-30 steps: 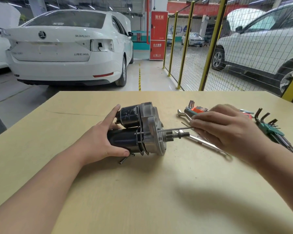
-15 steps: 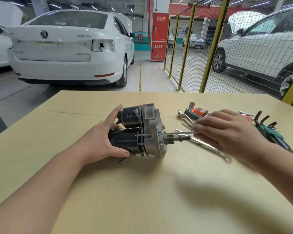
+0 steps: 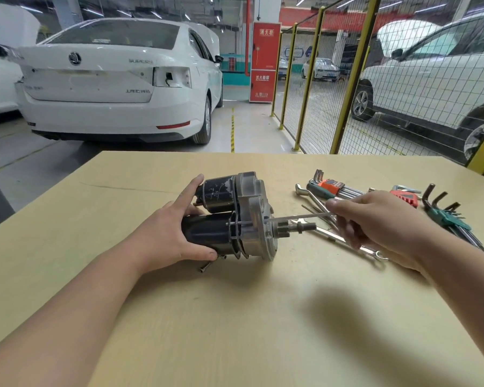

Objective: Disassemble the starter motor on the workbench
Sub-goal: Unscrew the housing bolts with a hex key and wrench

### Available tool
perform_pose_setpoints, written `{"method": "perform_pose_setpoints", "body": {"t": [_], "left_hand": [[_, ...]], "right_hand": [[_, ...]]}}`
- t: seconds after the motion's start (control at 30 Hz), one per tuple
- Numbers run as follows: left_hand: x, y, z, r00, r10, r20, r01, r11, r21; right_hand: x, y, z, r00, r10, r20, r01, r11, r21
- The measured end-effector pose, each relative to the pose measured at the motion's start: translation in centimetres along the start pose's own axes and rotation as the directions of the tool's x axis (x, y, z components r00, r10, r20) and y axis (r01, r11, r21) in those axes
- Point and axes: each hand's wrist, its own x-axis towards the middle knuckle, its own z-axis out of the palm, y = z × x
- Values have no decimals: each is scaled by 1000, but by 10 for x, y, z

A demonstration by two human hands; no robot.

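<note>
The starter motor [image 3: 235, 216] lies on its side in the middle of the wooden workbench [image 3: 235, 317]. It has two black cylinders, a grey cast housing and a pinion shaft pointing right. My left hand [image 3: 171, 233] grips the lower black cylinder from the left. My right hand [image 3: 375, 219] pinches the end of a long thin through bolt [image 3: 299, 217], which sticks out of the housing toward the right, just above the pinion. A short loose bolt [image 3: 204, 268] lies on the bench under the motor.
Tools lie to the right of the motor: a flat wrench [image 3: 344, 241] under my right hand, an orange hex key set [image 3: 333, 188], a red-handled set [image 3: 405, 196] and a green hex key set [image 3: 447, 216]. Behind the bench are white cars and a yellow mesh fence [image 3: 319, 79].
My right hand has drawn the long bolt farther out of the housing to the right. My left hand and the motor have stayed in place.
</note>
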Motion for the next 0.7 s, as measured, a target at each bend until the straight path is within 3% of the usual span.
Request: {"method": "perform_pose_setpoints", "body": {"t": [0.2, 0.33, 0.37, 0.4, 0.43, 0.47, 0.5, 0.53, 0.57, 0.6, 0.63, 0.67, 0.7], "left_hand": [[-1, 2, 1, 1000, 1, 2, -1, 1000, 3], [-2, 3, 1, 1000, 6, 3, -6, 1000, 1], [-2, 3, 1, 1000, 7, 0, -7, 1000, 1], [-2, 3, 1, 1000, 6, -1, -6, 1000, 2], [-2, 3, 1, 1000, 5, -4, -5, 1000, 3], [-1, 2, 0, 1000, 4, -8, -4, 1000, 2], [-1, 2, 0, 1000, 2, -8, -2, 1000, -2], [-1, 1, 0, 1000, 0, -6, 0, 1000, -4], [0, 1, 0, 1000, 0, -8, 0, 1000, -1], [0, 1, 0, 1000, 1, -12, -1, 1000, 4], [-1, 1, 1, 1000, 1, -13, -1, 1000, 7], [-1, 1, 1, 1000, 0, -14, 0, 1000, 8], [-1, 1, 1, 1000, 1, -16, -1, 1000, 9]], "right_hand": [[-8, -1, 0, 983, 147, 114, -145, 989, -24], [-7, -3, 2, 974, 143, 174, -177, 963, 202], [-7, -4, 3, 984, 74, 159, -108, 972, 211], [-8, -1, 3, 992, -87, 95, 77, 991, 106], [-9, 2, 1, 940, -342, 3, 338, 928, -157], [-8, 3, -3, 770, -638, -23, 549, 680, -486], [-8, 6, -6, 548, -832, 82, 641, 355, -681], [-8, 12, -8, 382, -898, 220, 662, 100, -743], [-7, 18, -10, 313, -904, 293, 676, -5, -737], [-5, 22, -12, 346, -893, 287, 700, 42, -713], [-7, 21, -12, 463, -859, 217, 718, 221, -660], [-10, 15, -10, 632, -769, 96, 679, 489, -549], [-11, 9, -7, 807, -590, 19, 554, 745, -372]]}}
